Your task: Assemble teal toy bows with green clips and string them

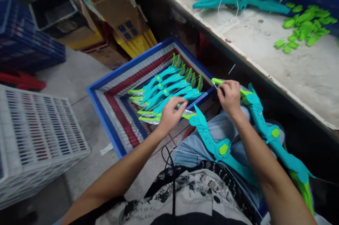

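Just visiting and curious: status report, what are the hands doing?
Left hand shut on green tip of lap bow. Right hand pinching tip of second bow. Crate of stacked bows ahead, nothing blocking.

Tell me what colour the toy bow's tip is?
Lime green tip on a teal toy bow; head view.

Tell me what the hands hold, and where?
Each pinches a teal toy bow at its green tip: left hand the lap bow, right hand the bow by the bench.
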`<state>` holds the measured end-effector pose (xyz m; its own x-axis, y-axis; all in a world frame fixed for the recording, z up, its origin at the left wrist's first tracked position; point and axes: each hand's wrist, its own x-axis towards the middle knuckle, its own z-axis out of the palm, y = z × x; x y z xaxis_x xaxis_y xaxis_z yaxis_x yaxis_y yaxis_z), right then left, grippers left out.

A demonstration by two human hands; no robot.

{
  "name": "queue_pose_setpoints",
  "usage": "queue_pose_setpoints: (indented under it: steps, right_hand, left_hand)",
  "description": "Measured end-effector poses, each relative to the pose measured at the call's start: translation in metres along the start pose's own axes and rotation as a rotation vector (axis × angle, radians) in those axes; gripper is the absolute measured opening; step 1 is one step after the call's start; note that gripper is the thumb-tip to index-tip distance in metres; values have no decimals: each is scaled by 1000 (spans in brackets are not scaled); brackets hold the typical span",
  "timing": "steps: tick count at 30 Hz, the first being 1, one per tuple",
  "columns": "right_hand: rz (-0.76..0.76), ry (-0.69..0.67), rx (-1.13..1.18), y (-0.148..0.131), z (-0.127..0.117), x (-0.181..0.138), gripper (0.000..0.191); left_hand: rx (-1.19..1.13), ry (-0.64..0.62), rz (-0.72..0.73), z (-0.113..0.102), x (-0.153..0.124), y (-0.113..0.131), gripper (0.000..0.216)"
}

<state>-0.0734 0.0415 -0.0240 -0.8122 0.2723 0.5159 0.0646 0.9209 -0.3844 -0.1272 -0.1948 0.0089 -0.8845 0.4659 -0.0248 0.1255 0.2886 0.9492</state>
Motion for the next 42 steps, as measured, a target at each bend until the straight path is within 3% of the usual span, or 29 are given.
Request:
queue_pose_setpoints:
  steps: [4,7,10,12,14,16,19,21,23,26,28,31,36,42]
  right_hand:
    - [-4,-45,-8,4,-6,-2,23]
    - [-35,-44,-43,-4,-14,-2,22]
    - [-85,-43,-25,-22,-17,-3,19]
    - [-156,-99,43,-42,-13,-8,19]
    - [-263,-237,114,-67,0,-17,23]
    - [-337,-425,120,-94,18,-28,41]
    - [-247,-691,11,-119,45,-38,58]
    - [-129,-807,-12,-118,55,-37,55]
    - [-8,-855,105,-104,57,-32,53]
    - [201,-874,574,-71,49,-25,54]
    - [353,-882,916,-53,41,-26,55]
    - [549,-871,1181,-40,29,-35,48]
    - [700,-799,1268,-43,19,-49,38]
    - [752,-779,1257,-47,18,-51,44]
  left_hand:
    - [139,-258,-240,-32,-88,-45,23]
    - [193,-392,-322,-36,-123,-66,11]
    - [120,-451,-371,-39,-121,-64,17]
    - [-47,-457,-453,-40,-109,-51,25]
    - [-368,-437,-582,-33,-99,-33,29]
    - [-762,-428,-716,-17,-94,-17,34]
    - [-1136,-458,-814,15,-94,0,37]
    - [-1168,-446,-800,30,-93,4,31]
    - [-1103,-412,-769,35,-89,5,28]
    - [-984,-365,-751,26,-79,5,42]
    - [-946,-308,-714,16,-70,8,39]
    - [-899,-128,-590,4,-51,18,34]
    - [-642,181,-327,2,-8,28,28]
    - [-379,236,-135,10,21,25,19]
